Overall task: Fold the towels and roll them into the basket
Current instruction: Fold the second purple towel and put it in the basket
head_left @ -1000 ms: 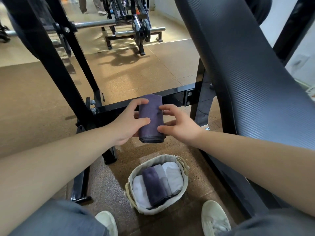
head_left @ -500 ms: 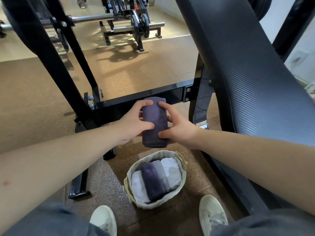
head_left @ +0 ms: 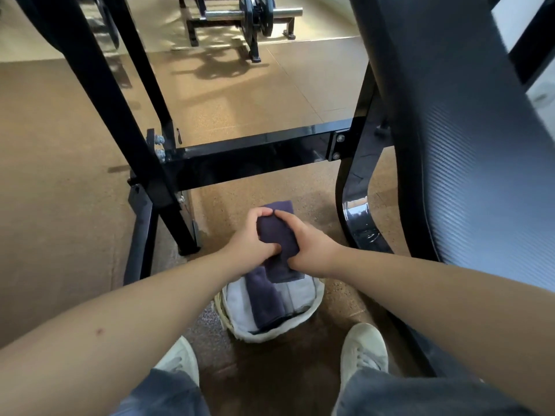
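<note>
Left hand (head_left: 250, 235): curled round the left side of the rolled dark towel (head_left: 277, 235), thumb across its front.
Right hand (head_left: 309, 246): curled round the right side, fingertips meeting the left's near the top.
Rolled dark towel: folded and rolled, held lengthwise over the far edge of the basket (head_left: 270, 336); lower end overlapping the contents, contact impossible to tell.
Basket: on the floor (head_left: 60, 175) between the shoes (head_left: 363, 352), holding at least 3 rolls side by side, 1 dark roll (head_left: 265, 298) among the lighter rolls (head_left: 238, 301).
Done: apparently most of the work, with several rolls stowed.
Left: lowering and releasing this roll; no loose towels in view, so possibly the last.
</note>
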`<state>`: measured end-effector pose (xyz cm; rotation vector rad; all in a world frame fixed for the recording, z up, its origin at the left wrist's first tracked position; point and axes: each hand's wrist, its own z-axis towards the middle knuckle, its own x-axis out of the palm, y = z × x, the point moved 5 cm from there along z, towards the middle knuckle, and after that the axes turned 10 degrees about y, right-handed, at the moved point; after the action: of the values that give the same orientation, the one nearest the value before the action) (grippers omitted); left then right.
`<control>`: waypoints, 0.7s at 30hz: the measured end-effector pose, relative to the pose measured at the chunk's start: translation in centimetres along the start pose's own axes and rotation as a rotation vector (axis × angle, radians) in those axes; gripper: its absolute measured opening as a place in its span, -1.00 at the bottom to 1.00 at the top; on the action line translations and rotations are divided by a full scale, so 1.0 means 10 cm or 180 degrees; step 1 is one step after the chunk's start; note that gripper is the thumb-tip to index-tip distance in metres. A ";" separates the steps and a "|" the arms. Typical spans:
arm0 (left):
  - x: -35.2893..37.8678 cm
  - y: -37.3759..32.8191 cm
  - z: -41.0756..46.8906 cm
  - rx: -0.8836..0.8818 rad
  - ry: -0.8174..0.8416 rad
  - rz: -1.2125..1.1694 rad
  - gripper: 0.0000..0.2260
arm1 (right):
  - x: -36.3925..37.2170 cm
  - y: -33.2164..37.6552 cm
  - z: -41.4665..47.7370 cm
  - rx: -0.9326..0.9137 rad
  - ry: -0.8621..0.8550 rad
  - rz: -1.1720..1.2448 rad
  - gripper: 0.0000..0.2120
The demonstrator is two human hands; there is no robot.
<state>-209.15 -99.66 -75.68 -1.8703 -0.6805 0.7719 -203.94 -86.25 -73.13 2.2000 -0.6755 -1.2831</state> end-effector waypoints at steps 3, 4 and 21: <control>-0.01 0.17 0.03 -0.0085 -0.0022 -0.0219 -0.32 | 0.19 -0.09 0.09 -0.0114 -0.0098 -0.0021 -0.07; -0.01 0.22 0.04 -0.0118 -0.0007 -0.0219 -0.32 | 0.26 -0.12 0.11 -0.0173 -0.0157 -0.0117 -0.07; 0.31 1.04 0.24 -0.0969 0.0334 0.0078 -0.41 | 0.83 -0.77 0.31 -0.0514 0.0152 -0.0471 -0.33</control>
<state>-207.67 -100.02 -86.72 -2.1815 -0.7414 0.6054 -201.88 -86.31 -84.67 2.1728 -0.3824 -1.3041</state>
